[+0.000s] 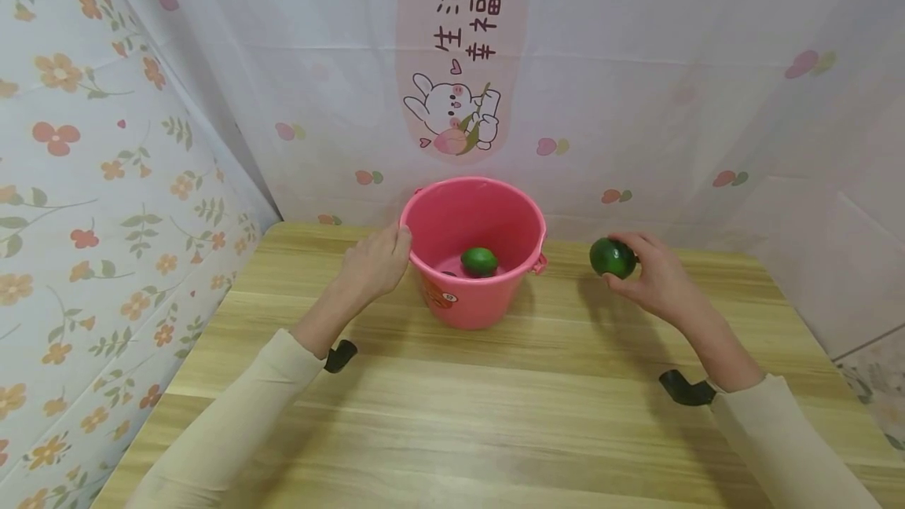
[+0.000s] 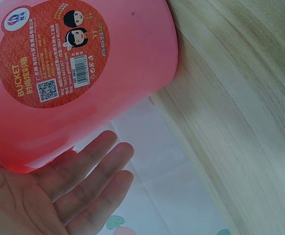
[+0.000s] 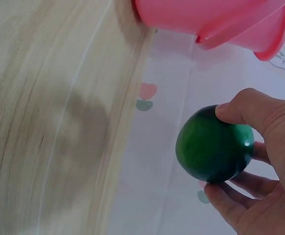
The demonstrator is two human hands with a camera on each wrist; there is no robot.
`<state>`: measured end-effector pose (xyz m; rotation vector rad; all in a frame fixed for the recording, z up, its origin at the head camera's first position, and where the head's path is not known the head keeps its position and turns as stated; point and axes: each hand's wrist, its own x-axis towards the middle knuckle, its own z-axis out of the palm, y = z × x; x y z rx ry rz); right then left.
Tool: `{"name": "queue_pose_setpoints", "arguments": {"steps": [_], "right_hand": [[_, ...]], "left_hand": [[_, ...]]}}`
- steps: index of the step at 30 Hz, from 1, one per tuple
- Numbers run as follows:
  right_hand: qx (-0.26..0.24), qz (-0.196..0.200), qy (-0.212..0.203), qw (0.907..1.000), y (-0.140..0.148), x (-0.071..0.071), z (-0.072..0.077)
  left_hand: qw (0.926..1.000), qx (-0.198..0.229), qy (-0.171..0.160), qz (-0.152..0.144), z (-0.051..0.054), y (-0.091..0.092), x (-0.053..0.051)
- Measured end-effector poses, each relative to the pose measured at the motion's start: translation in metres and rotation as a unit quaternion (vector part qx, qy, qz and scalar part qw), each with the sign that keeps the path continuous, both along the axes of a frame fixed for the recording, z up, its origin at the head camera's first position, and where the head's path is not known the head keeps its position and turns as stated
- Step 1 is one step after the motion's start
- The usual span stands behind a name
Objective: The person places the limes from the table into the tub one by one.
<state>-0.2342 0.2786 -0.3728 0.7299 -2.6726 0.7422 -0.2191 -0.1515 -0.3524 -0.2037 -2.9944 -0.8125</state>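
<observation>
A pink bucket point(image 1: 467, 301) stands upright on the wooden table. My left hand point(image 1: 378, 261) holds its rim at the left side; in the left wrist view several fingers point(image 2: 96, 176) stretch out past the bucket's wall, and the thumb is hidden. Inside the bucket lies a green lime point(image 1: 479, 261), with a small dark thing beside it, mostly hidden by the rim. To the right of the bucket my right hand point(image 1: 654, 273) holds another lime point(image 3: 213, 144), smooth and dark green, between thumb and fingers, raised above the table.
The bucket's handle joint point(image 1: 540, 264) sticks out on its right side. A printed white cloth point(image 1: 636, 100) hangs behind the table's point(image 1: 438, 415) far edge, and a flowered cloth point(image 1: 92, 242) hangs at the left. Dark wrist mounts point(image 1: 686, 389) jut from both sleeves.
</observation>
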Motion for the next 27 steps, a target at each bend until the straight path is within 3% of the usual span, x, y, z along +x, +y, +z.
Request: {"name": "queue_pose_setpoints", "arguments": {"steps": [27], "right_hand": [[-0.014, 0.013, 0.026, 0.9995, -0.009, 0.003, 0.012]], "left_hand": [[1.0000, 0.001, 0.002, -0.004, -0.001, -0.001, -0.001]]}}
